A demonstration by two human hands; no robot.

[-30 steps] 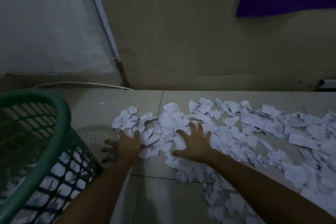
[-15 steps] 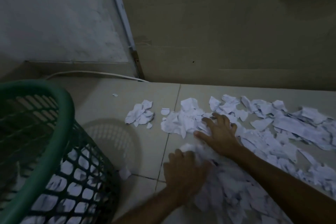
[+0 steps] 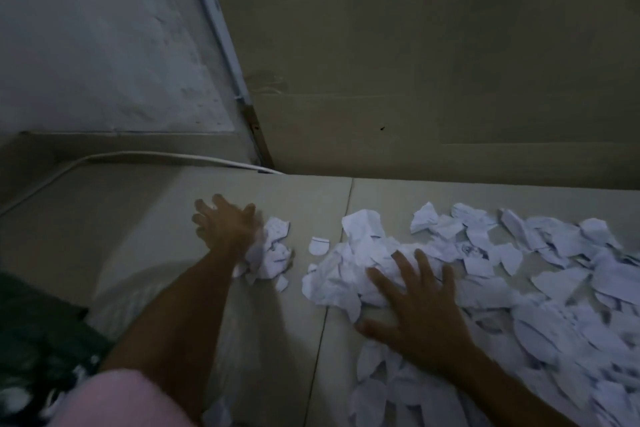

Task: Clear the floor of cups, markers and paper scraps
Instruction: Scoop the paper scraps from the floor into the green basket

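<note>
Loads of torn white paper scraps (image 3: 519, 274) cover the pale tiled floor (image 3: 138, 218) across the right half of the frame, running from the centre down to the lower right corner. The right hand (image 3: 420, 319) lies flat on top of that pile, palm down, fingers spread apart. A smaller clump of white scraps (image 3: 272, 253) sits by itself left of centre, split from the main pile by a strip of bare tile. The left hand (image 3: 225, 225) is up against that clump's left side, a bit blurred, fingers loosely apart and not closed on anything. A dark green plastic mesh basket (image 3: 38, 333) pokes in at the lower left corner. A thin white cable (image 3: 156, 157) runs along the foot of the wall at upper left.
</note>
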